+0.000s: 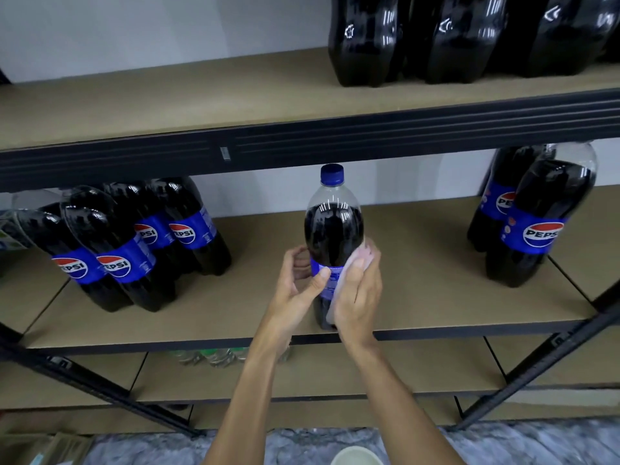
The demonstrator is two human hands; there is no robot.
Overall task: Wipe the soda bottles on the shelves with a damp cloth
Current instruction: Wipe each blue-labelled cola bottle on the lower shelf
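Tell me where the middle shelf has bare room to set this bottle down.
Middle shelf: bare board between the held bottle and the right pair, and between it and the left cluster. Upper shelf: left half bare, right end crowded with bottles.

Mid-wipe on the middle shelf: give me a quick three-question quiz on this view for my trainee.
1. Fill in: the left hand grips the Pepsi bottle with its thumb on the blue ___.
2. Which hand holds the cloth against the bottle's side? A) left hand B) right hand C) neither
3. True or false: the bottle's blue cap is on.

Key: 1. label; 2. B; 3. true
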